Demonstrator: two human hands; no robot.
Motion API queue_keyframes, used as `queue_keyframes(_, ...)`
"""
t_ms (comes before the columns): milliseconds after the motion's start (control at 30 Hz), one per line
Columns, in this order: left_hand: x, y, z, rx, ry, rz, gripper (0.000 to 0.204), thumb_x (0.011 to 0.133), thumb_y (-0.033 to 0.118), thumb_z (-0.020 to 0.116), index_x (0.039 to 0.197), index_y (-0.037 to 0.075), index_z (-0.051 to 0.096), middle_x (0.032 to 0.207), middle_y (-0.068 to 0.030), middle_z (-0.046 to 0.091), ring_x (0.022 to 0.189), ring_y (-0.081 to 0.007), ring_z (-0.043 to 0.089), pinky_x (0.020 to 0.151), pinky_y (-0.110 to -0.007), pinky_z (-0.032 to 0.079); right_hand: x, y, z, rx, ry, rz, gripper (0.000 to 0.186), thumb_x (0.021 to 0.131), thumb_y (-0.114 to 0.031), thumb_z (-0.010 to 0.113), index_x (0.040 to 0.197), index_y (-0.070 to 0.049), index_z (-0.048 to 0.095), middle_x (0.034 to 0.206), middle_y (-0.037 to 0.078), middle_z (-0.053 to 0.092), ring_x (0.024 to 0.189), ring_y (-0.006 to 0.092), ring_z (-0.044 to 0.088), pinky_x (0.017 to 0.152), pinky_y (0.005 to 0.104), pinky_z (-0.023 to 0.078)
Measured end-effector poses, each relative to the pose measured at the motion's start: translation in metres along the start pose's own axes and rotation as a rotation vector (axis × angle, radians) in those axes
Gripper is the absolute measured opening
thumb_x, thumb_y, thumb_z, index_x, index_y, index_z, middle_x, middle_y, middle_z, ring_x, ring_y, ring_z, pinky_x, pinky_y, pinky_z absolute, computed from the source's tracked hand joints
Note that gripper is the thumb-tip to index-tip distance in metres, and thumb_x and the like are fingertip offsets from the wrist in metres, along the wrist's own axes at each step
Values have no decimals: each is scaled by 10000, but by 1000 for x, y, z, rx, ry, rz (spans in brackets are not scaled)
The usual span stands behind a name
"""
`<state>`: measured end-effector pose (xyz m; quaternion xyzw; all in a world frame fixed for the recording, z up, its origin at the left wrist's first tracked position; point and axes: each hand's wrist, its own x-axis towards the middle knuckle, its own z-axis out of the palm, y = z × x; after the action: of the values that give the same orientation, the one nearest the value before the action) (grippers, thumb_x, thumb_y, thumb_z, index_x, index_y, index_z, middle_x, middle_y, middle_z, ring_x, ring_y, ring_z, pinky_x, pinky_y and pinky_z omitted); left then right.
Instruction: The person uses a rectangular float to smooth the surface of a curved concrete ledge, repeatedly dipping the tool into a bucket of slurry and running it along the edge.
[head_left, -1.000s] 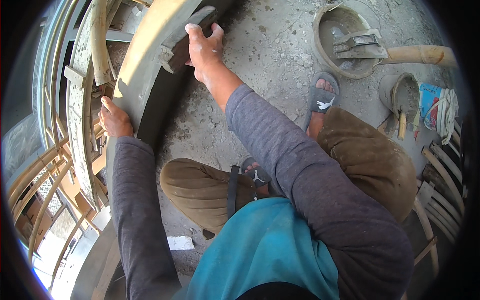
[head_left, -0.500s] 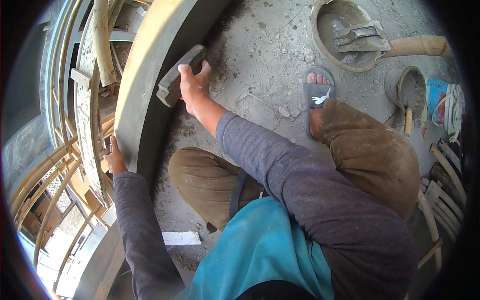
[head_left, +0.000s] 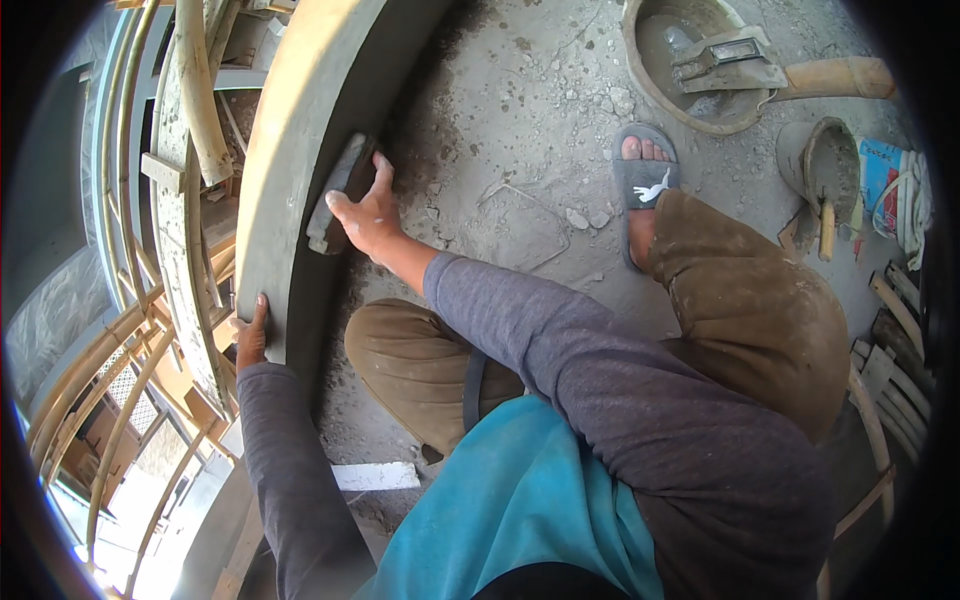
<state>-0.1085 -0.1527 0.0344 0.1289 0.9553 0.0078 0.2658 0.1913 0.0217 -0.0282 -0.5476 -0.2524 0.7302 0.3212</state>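
The right hand pinches a block at the curved wall's inner edge; the left hand, grip unclear, touches its outer edge. The wall looks mostly smooth.

The curved wall is cut off by the upper edge, as is the bucket right of it. Against the wall's side face, the right hand covers part of a grey block; at its outer edge, the left hand is partly hidden.

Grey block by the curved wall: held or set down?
Held. The right hand grips the grey block at the dark side face of the curved wall. Can't tell how hard it presses.
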Motion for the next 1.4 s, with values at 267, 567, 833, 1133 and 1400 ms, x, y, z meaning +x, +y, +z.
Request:
queue_keyframes(267,0,-9,-8,-30,8,-14,1534,622,829,736,1548,-79,-81,1584,-389,109,1491,-420,227,1199,-458,216,29,4,-40,-86,149,-243,1005,793,-311,642,1574,8,96,1589,276,232,1471,386,274,1213,418,252)
queue_keyframes(567,-34,31,-6,-152,-179,66,1035,712,657,810,1351,-113,545,1371,-204,580,1301,-292,504,1122,-399,336,134,-86,-71,-207,406,-703,919,804,-375,770,1497,29,322,1455,290,441,1332,409,461,1127,449,375)
queue_keyframes(833,-44,46,-11,-37,-165,24,1020,738,654,793,1347,-125,540,1345,-214,593,1278,-298,524,1105,-381,352,9,11,-9,-391,32,-656,1007,688,-250,827,1474,26,260,1386,259,420,1311,427,435,1130,469,361)
queue_keyframes(1133,-50,46,-13,-6,-154,12,1062,740,692,765,1317,-170,536,1327,-245,594,1254,-308,544,1092,-382,370,91,-49,-70,-356,288,-740,1011,685,-303,751,1503,34,262,1390,263,441,1313,411,442,1131,452,359)
queue_keyframes(1400,-43,39,-9,29,-107,15,1108,710,724,764,1306,-183,538,1313,-268,596,1243,-320,556,1064,-401,397,130,-102,-80,-345,268,-856,982,710,-309,766,1490,44,286,1439,294,418,1343,434,414,1145,465,345)
